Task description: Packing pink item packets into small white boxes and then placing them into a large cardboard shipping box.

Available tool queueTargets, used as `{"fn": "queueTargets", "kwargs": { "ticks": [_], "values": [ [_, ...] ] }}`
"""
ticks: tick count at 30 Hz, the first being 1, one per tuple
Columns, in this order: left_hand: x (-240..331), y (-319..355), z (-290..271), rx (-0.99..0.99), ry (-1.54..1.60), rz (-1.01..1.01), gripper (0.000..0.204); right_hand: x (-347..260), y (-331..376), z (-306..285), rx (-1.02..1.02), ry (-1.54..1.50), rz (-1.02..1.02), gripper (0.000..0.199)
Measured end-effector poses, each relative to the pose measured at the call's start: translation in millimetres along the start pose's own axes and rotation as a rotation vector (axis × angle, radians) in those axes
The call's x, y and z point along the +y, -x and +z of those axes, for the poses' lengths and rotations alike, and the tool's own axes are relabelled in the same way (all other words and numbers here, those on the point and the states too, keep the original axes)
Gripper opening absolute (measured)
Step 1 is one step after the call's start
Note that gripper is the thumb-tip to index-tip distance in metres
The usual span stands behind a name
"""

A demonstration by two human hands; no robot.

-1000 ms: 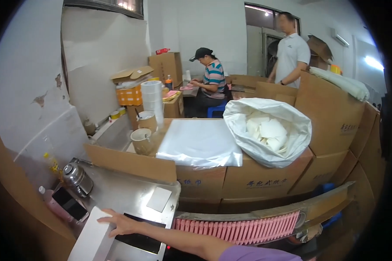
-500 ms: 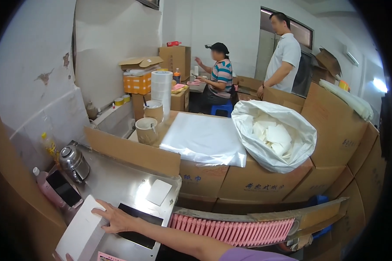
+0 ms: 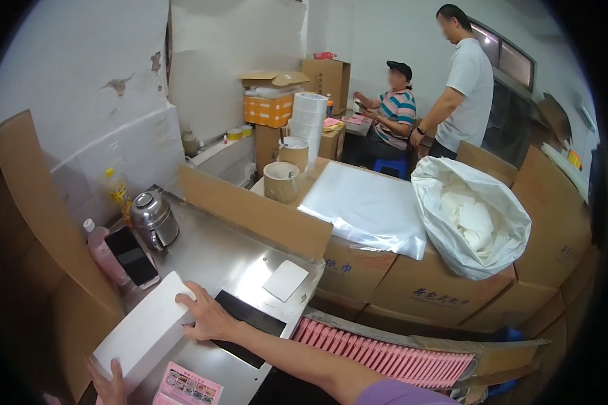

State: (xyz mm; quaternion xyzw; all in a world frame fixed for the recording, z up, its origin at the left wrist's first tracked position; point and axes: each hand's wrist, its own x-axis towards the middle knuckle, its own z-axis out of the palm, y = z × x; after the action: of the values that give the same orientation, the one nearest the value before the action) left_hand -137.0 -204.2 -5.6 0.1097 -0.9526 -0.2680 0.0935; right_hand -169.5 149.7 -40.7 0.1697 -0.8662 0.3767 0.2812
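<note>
On the steel table [image 3: 216,260], a white box [image 3: 145,331] is gripped at its two ends. The right hand [image 3: 208,316] is laid against the far end of the box, with the fingers spread over its top edge and the thumb lower on the end face; the forearm enters from the lower right in a purple sleeve [image 3: 402,395]. The left hand [image 3: 108,383] is seen only in part at the lower edge, its fingers pressed against the near end of the box; how far it is closed cannot be told. The box is lying flat near the lower left corner of the table, just beside a pink printed leaflet [image 3: 186,386]. A dark rectangular panel [image 3: 246,327] is set into the table just right of the right hand, and a small white card [image 3: 286,280] lies beyond it. At the table's left edge, a steel kettle [image 3: 153,219], a black phone [image 3: 132,256] and a pink bottle [image 3: 101,248] are standing close together. A pink ribbed conveyor [image 3: 392,351] runs along the right of the table. Two other people are at work in the background.
</note>
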Motion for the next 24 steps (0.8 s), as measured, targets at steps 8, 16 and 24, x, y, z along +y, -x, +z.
{"fn": "queueTargets", "kwargs": {
  "ticks": [8, 16, 24],
  "values": [
    [29, 23, -24, -0.085, 0.064, -0.103, 0.092, -1, 5, 2, 0.032, 0.014, -0.006, 0.064],
    [12, 28, -17, 0.092, 0.451, 0.007, 0.088, 33, -8, -33, 0.350, 0.069, -0.049, 0.061],
    [21, 27, -30, 0.048, 0.363, -0.003, 0.088, 32, -16, -95, -0.182, 0.927, -0.232, 0.070]
  ]
}}
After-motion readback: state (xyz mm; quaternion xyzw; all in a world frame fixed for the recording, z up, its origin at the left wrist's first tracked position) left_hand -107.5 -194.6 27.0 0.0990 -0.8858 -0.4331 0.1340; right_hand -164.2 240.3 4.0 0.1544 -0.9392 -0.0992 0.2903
